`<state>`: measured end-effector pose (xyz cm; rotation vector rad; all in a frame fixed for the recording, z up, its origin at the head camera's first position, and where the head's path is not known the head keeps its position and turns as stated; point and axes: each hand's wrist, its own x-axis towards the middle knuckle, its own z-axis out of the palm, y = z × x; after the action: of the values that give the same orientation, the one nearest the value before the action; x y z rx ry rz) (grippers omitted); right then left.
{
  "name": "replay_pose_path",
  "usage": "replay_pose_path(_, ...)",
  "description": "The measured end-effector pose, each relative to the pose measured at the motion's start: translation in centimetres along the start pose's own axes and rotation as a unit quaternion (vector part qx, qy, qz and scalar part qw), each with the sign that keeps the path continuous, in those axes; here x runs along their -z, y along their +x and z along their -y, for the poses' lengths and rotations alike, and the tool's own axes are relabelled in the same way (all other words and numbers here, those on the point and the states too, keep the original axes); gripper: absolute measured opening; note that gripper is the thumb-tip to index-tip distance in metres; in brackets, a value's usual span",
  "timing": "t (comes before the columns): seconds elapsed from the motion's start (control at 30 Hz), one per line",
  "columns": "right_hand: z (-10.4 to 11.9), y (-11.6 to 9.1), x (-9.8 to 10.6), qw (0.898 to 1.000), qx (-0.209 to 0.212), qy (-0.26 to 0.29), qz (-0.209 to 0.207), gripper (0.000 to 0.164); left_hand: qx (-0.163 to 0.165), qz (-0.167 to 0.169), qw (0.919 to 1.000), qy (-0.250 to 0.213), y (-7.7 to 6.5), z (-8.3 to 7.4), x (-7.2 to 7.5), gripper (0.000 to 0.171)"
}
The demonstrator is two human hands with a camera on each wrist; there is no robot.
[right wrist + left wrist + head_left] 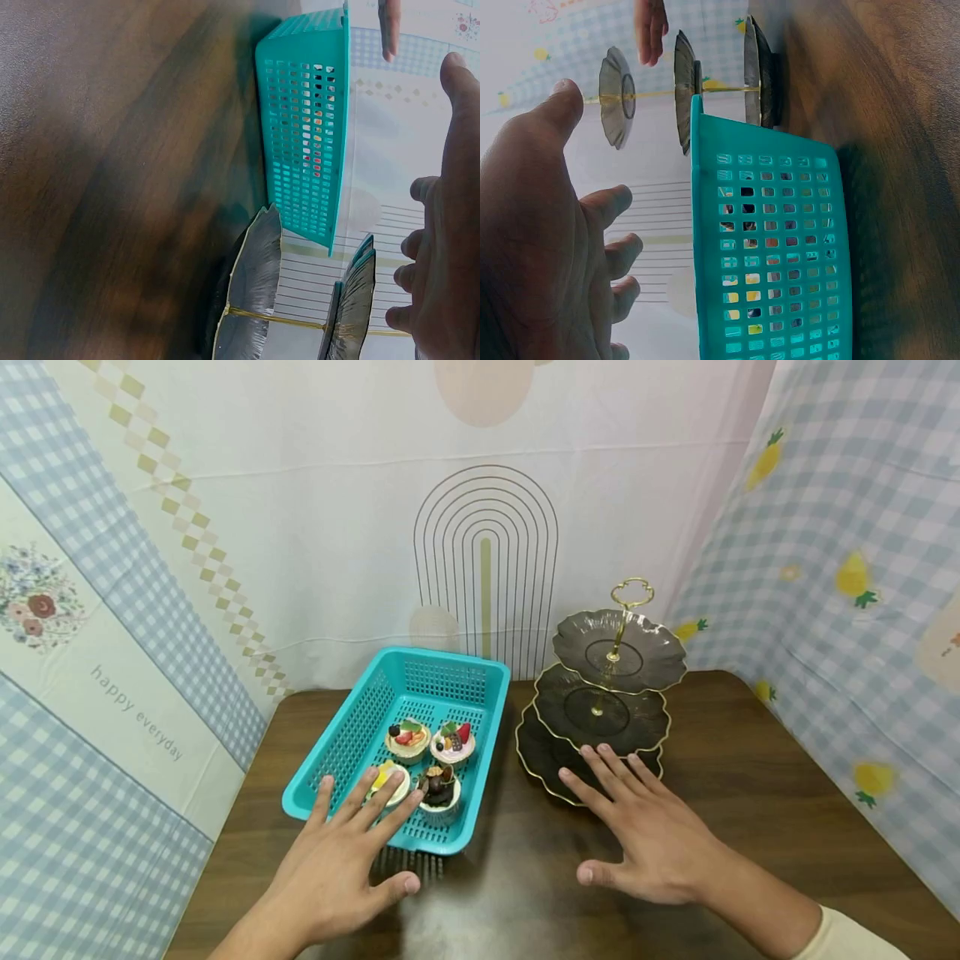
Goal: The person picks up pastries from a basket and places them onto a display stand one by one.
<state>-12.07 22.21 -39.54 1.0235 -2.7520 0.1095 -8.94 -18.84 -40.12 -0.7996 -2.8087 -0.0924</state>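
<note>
My left hand [337,860] hovers palm down with spread fingers over the near edge of a teal plastic basket [491,727]. Inside the basket are several decorated cupcakes: one with berries [407,741], one with a strawberry [453,743], a chocolate one [439,793], and one with yellow topping [390,781] that my fingers partly cover. My right hand [652,831], fingers also spread, is held in front of a three-tier cake stand [618,652] with dark, gold-edged plates. Both hands hold nothing; the left wrist view shows the left hand [555,217] above the basket's rim.
Everything stands on a dark wooden table [510,893]. A pale printed cloth [337,527] hangs behind it, with checked cloth [840,610] on the sides. The stand's gold handle [632,593] rises above its top plate, to the basket's right.
</note>
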Motion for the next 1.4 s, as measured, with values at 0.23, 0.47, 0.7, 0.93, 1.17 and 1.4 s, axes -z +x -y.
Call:
replay_pose_path(0.23, 0.0, 0.1, 0.0, 1.000, 0.007, -0.003, -0.011, 0.103, 0.004, 0.004, 1.0000, -0.001, -0.3, 0.2, -0.2, 0.082)
replay_pose_path(0.47, 0.2, 0.1, 0.1, 1.000, 0.009, 0.014, -0.007, 0.099, 0.011, 0.008, 0.9996, -0.024, -0.8, 0.3, -0.5, 0.079)
replay_pose_path(0.7, 0.3, 0.9, 0.1, 0.999, 0.029, 0.030, -0.018, 0.093, 0.020, 0.024, 0.9990, -0.032, -1.6, 0.6, -0.9, 0.076)
replay_pose_path(0.93, 0.5, 1.9, 0.2, 0.997, 0.047, 0.049, -0.021, 0.084, 0.030, 0.030, 0.9983, -0.039, -2.1, 0.7, -1.1, 0.075)
replay_pose_path(1.17, 0.9, 2.9, 0.0, 0.997, 0.053, 0.058, -0.013, 0.079, 0.041, 0.037, 0.9972, -0.051, -2.6, 0.8, -1.5, 0.075)
replay_pose_path(1.4, 1.5, 4.0, -0.2, 0.996, 0.057, 0.072, -0.012, 0.077, 0.051, 0.051, 0.9952, -0.065, -3.0, 0.9, -2.0, 0.075)
